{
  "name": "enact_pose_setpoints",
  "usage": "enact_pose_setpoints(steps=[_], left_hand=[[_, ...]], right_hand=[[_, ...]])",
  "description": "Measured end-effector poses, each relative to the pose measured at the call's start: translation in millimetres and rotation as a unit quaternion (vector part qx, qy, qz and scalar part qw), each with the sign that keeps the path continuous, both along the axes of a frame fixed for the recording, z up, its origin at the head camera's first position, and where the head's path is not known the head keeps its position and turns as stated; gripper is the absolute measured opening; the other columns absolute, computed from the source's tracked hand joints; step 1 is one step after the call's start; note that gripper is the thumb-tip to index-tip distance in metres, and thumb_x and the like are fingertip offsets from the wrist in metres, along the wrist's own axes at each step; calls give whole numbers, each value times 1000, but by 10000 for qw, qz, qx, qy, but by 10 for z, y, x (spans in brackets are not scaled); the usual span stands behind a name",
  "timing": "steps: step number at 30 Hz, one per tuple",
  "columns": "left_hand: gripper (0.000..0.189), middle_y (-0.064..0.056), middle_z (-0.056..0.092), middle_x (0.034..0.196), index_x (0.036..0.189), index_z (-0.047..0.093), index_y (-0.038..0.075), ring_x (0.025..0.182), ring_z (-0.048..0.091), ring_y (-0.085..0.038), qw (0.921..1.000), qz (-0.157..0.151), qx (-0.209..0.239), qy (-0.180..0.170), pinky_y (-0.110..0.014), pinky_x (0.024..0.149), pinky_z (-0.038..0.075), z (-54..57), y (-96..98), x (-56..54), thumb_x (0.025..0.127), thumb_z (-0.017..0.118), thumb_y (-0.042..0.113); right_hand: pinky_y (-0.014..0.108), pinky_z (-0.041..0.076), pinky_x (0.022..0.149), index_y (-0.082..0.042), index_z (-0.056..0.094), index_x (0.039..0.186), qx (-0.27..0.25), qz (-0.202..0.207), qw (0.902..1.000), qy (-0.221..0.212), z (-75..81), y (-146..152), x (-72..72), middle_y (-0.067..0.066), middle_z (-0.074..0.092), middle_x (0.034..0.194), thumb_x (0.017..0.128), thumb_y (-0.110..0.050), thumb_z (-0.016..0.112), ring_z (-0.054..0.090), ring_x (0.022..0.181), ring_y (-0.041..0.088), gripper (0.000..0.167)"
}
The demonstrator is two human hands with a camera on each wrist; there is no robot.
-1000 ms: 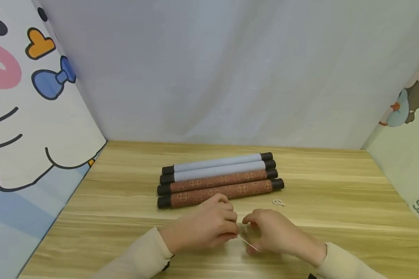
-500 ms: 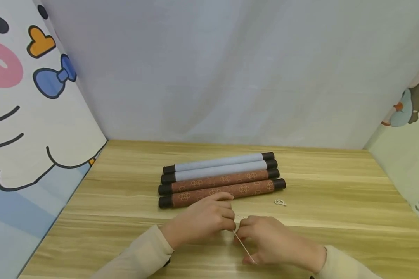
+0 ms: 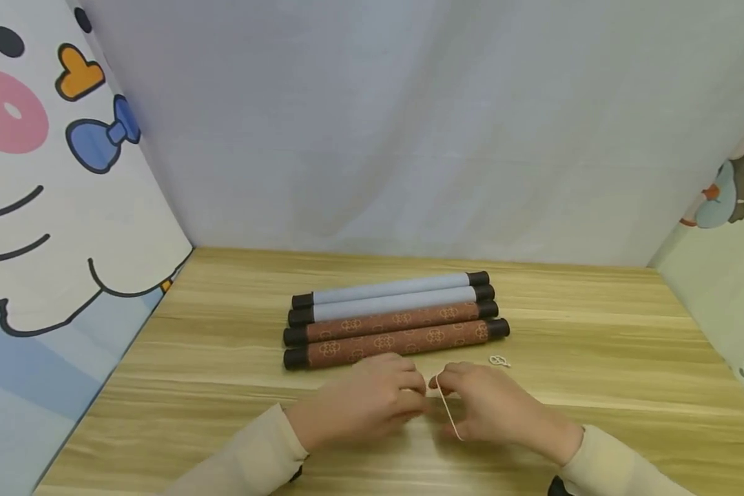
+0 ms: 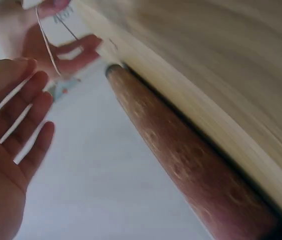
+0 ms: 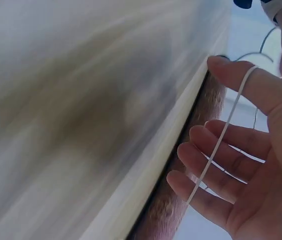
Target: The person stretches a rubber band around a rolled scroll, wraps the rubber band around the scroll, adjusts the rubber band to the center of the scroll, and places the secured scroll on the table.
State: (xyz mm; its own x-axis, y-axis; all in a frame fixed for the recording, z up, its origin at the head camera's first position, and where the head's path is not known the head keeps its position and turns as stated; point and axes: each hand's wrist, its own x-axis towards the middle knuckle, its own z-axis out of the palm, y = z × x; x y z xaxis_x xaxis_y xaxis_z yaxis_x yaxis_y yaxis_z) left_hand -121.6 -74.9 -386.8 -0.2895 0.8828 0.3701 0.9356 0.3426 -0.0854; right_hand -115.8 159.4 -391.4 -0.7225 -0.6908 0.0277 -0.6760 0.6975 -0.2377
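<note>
My right hand (image 3: 494, 406) has its thumb and fingers spread, with a loop of thin white string (image 5: 219, 144) drawn taut across them. In the right wrist view the string runs from the thumb down to the lowest finger. Just left of it, my left hand (image 3: 372, 398) has nothing between its loosely bent fingers (image 4: 40, 105). Beyond both hands lie two brown patterned scrolls (image 3: 403, 339) with black end knobs, side by side with two light blue scrolls (image 3: 393, 288). The nearest brown scroll passes close behind my left hand's fingers.
A small bundle of white string (image 3: 499, 361) lies on the wooden table (image 3: 595, 344), right of the scrolls. A pale curtain (image 3: 409, 138) hangs along the table's back edge. Cartoon-printed panels (image 3: 124, 227) stand on both sides.
The string ran between both hands; now it is stretched across my right hand alone. My left hand has come off it, and the right hand has risen slightly from half a second ago.
</note>
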Motion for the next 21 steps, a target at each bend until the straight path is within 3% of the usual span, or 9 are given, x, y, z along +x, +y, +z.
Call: enact_pose_setpoints(steps=[3, 6, 9, 12, 15, 21], left_hand=[[18, 9, 69, 104, 106, 74, 22, 99, 62, -9, 9933, 1046, -137, -478, -27, 90, 53, -15, -129, -145, 91, 70, 31], [37, 2, 67, 115, 119, 69, 17, 107, 62, -17, 9705, 2238, -391, -805, -35, 92, 54, -50, -238, -237, 89, 72, 38], [56, -7, 65, 123, 127, 64, 10, 112, 62, -25, 9460, 3022, -623, -993, -42, 94, 54, -107, -290, -288, 86, 73, 46], [69, -13, 63, 125, 130, 60, 4, 114, 61, -29, 9325, 3348, -818, -1082, -43, 96, 54, -181, -306, -336, 82, 75, 52], [73, -14, 62, 118, 128, 59, 1, 106, 61, -29, 9246, 3542, -959, -1021, -40, 91, 55, -254, -320, -383, 78, 78, 50], [60, -13, 57, 105, 119, 61, 1, 91, 53, -26, 9251, 3547, -993, -922, -33, 72, 56, -289, -331, -449, 78, 83, 38]], right_hand=[[30, 54, 73, -14, 70, 107, 133, -180, 9997, 105, -1, 101, -43, -5, 68, 100, 66, -33, 86, 63, 85, 9, 49], [31, 55, 72, -12, 70, 107, 150, -237, 9994, 186, 0, 189, -83, -4, 68, 98, 65, -29, 87, 64, 83, 10, 49], [30, 55, 71, -11, 70, 106, 77, -295, 9995, 127, -3, 252, -101, -3, 66, 93, 64, -27, 88, 64, 81, 10, 48], [29, 54, 70, -11, 70, 106, 1, -324, 9995, 51, -11, 289, -109, -3, 65, 91, 64, -26, 88, 64, 80, 10, 48], [28, 53, 69, -12, 71, 106, -40, -303, 9995, 52, -13, 312, -116, -3, 64, 92, 64, -28, 88, 63, 79, 9, 48], [28, 52, 68, -13, 71, 106, -19, -385, 9992, 138, -2, 373, -135, -4, 64, 94, 64, -31, 88, 61, 78, 8, 49]])
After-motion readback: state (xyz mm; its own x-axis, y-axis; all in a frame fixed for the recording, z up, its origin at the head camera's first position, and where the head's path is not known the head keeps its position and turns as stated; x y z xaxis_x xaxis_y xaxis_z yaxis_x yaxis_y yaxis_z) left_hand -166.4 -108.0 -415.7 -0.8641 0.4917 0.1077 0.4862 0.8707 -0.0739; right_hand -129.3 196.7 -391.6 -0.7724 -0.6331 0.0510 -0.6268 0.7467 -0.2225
